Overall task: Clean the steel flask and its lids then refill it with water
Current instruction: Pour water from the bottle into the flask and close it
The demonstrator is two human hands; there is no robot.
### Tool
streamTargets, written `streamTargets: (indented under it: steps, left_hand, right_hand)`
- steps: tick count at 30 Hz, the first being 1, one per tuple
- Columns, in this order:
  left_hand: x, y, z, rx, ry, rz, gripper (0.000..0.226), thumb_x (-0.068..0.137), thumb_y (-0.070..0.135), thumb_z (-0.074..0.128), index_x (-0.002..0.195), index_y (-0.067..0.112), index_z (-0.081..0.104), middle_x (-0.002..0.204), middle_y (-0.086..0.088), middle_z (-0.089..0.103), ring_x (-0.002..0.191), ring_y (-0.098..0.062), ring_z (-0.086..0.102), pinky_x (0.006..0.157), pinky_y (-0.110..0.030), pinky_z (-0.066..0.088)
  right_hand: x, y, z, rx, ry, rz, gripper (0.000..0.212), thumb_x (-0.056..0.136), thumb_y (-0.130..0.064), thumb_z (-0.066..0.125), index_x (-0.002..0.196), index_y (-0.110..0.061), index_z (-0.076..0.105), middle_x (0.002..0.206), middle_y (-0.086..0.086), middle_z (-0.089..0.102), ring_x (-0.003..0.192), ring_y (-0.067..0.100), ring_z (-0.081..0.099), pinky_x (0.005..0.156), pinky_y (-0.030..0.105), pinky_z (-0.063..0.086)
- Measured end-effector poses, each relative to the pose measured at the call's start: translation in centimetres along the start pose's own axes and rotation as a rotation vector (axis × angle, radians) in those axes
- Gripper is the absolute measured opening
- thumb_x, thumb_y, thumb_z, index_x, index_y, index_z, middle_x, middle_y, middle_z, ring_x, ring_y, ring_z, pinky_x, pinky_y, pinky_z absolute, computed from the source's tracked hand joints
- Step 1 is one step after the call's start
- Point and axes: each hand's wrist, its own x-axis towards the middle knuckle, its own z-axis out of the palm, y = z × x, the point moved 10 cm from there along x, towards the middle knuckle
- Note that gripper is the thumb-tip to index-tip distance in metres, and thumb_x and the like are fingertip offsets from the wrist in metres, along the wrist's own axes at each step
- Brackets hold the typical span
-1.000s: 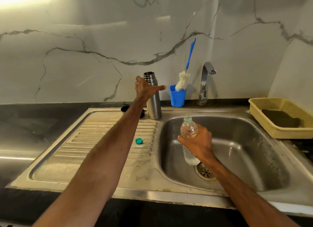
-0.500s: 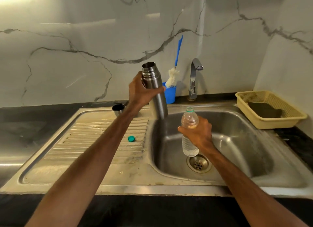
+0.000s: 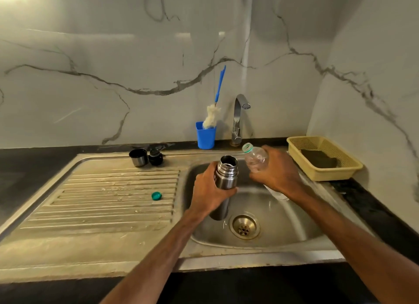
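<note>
- Sink [image 3: 281,226]: both grips work over its basin, so any spill should fall to the drain below them.
- Flask [image 3: 225,183]: the left grip [image 3: 209,191] is wrapped round its body. It is held about upright with the open mouth up and the base low in the basin.
- Bottle [image 3: 256,159]: the right grip [image 3: 277,175] is clasped round it and holds it tilted. Its open neck points at the flask's mouth from just right of it and a little above, not touching.
- The step looks like pouring water into the flask. To do it well, bring the neck squarely over the mouth, tip slowly, and keep the left grip still.
- Lids: a steel cup [image 3: 138,158] and a black stopper [image 3: 156,158] stand side by side, well left of and beyond the left grip, with neither grip on them.
- Cap [image 3: 156,196]: green, lying on the drainboard left of the left grip.
</note>
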Motion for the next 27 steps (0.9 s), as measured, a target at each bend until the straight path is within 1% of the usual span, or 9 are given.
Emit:
streamTargets:
  steps: [1, 3, 5, 7, 10, 15, 20, 24, 27]
  left_hand:
    - [0.0, -0.1, 0.2, 0.0, -0.002, 0.003, 0.084, 0.062, 0.034, 0.097, 0.134, 0.024, 0.054, 0.121, 0.008, 0.069, 0.102, 0.0, 0.062, 0.096, -0.023, 0.051]
    - [-0.1, -0.5, 0.3, 0.001, -0.001, 0.009, 0.083, 0.063, 0.032, 0.096, 0.134, 0.024, 0.054, 0.12, 0.008, 0.069, 0.099, 0.001, 0.061, 0.092, -0.016, 0.048]
    - [-0.2, -0.8, 0.3, -0.001, 0.002, 0.006, 0.084, 0.063, 0.031, 0.096, 0.135, 0.024, 0.053, 0.12, 0.009, 0.069, 0.099, 0.003, 0.06, 0.088, -0.01, 0.043]
    - [-0.3, -1.2, 0.3, 0.003, -0.007, 0.002, 0.085, 0.063, 0.031, 0.096, 0.136, 0.024, 0.053, 0.121, 0.008, 0.069, 0.1, 0.002, 0.061, 0.09, -0.014, 0.045]
    - [-0.3, -1.7, 0.4, 0.009, -0.011, -0.004, 0.085, 0.063, 0.034, 0.095, 0.136, 0.026, 0.052, 0.121, 0.008, 0.07, 0.102, -0.001, 0.064, 0.095, -0.025, 0.053]
    - [-0.4, -1.5, 0.6, 0.031, -0.017, 0.001, 0.085, 0.065, 0.035, 0.095, 0.137, 0.026, 0.051, 0.123, 0.007, 0.069, 0.103, -0.002, 0.063, 0.097, -0.026, 0.052]
    - [-0.4, -1.7, 0.6, 0.046, -0.023, -0.013, 0.086, 0.064, 0.037, 0.095, 0.137, 0.025, 0.051, 0.123, 0.007, 0.069, 0.107, -0.006, 0.065, 0.099, -0.032, 0.055]
    - [-0.4, -2.0, 0.6, 0.052, -0.027, -0.026, 0.085, 0.064, 0.036, 0.095, 0.137, 0.025, 0.051, 0.124, 0.007, 0.069, 0.108, -0.008, 0.065, 0.1, -0.035, 0.055]
    - [-0.4, -2.2, 0.6, 0.055, -0.03, -0.04, 0.086, 0.064, 0.037, 0.095, 0.137, 0.025, 0.051, 0.126, 0.006, 0.068, 0.112, -0.011, 0.065, 0.102, -0.039, 0.054]
  right_hand:
    - [0.2, -0.4, 0.0, -0.07, -0.028, -0.027, 0.063, 0.061, -0.035, 0.092, 0.114, -0.02, 0.062, 0.101, 0.002, 0.071, 0.081, 0.017, 0.061, 0.071, 0.028, 0.049]
    - [0.5, -1.1, 0.1, -0.204, -0.073, -0.087, 0.061, 0.063, -0.038, 0.09, 0.113, -0.021, 0.06, 0.102, 0.004, 0.072, 0.082, 0.021, 0.063, 0.068, 0.026, 0.045]
    - [0.6, -1.6, 0.2, -0.32, -0.108, -0.118, 0.064, 0.066, -0.04, 0.089, 0.119, -0.021, 0.058, 0.107, 0.006, 0.071, 0.093, 0.026, 0.067, 0.07, 0.028, 0.046]
    - [0.8, -2.0, 0.5, -0.423, -0.137, -0.149, 0.071, 0.07, -0.043, 0.087, 0.129, -0.021, 0.054, 0.115, 0.006, 0.069, 0.102, 0.026, 0.066, 0.074, 0.03, 0.047]
    - [1.0, -2.4, 0.9, -0.517, -0.165, -0.199, 0.07, 0.073, -0.045, 0.084, 0.131, -0.022, 0.051, 0.118, 0.006, 0.068, 0.103, 0.025, 0.066, 0.072, 0.029, 0.045]
    - [1.3, -2.6, 1.3, -0.605, -0.206, -0.232, 0.072, 0.076, -0.042, 0.082, 0.134, -0.021, 0.048, 0.119, 0.006, 0.066, 0.102, 0.023, 0.065, 0.073, 0.029, 0.048]
    - [1.5, -2.9, 1.4, -0.629, -0.228, -0.255, 0.07, 0.076, -0.042, 0.082, 0.134, -0.02, 0.048, 0.119, 0.006, 0.067, 0.101, 0.022, 0.065, 0.076, 0.03, 0.052]
    - [1.6, -3.3, 1.0, -0.639, -0.239, -0.267, 0.072, 0.076, -0.042, 0.083, 0.134, -0.02, 0.047, 0.119, 0.006, 0.066, 0.103, 0.024, 0.065, 0.082, 0.035, 0.055]
    - [1.9, -3.7, 0.4, -0.662, -0.232, -0.279, 0.071, 0.074, -0.043, 0.083, 0.132, -0.021, 0.048, 0.117, 0.006, 0.067, 0.103, 0.025, 0.065, 0.081, 0.036, 0.053]
